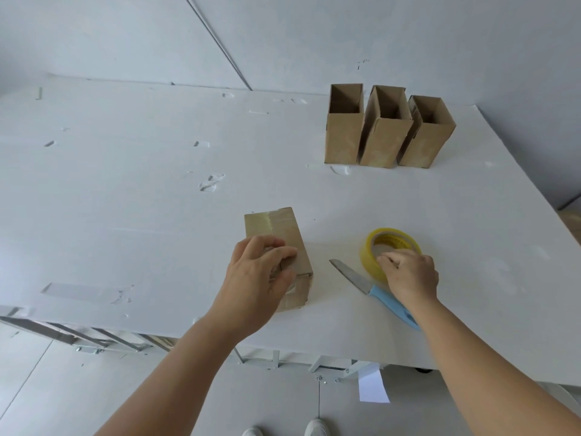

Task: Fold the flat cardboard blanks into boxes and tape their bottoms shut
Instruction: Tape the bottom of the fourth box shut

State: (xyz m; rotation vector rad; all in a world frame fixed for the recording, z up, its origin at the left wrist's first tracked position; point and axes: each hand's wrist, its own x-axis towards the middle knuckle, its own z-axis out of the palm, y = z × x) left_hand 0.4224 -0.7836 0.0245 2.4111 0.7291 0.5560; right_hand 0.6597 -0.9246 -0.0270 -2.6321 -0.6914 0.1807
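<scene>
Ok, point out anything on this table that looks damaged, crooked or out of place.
The white table top is scarred with gouges and stuck tape scraps, worst near its middle. Of the three upright open brown cardboard boxes, the middle one leans left against its neighbour. The blue-handled knife lies bare-bladed beside the right hand.

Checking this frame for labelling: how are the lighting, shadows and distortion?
Head view: soft, even light; only faint shadows beside the box and knife; no strong glare on the table; wide-angle bending at the table edges; tape and hands stay sharp.
</scene>
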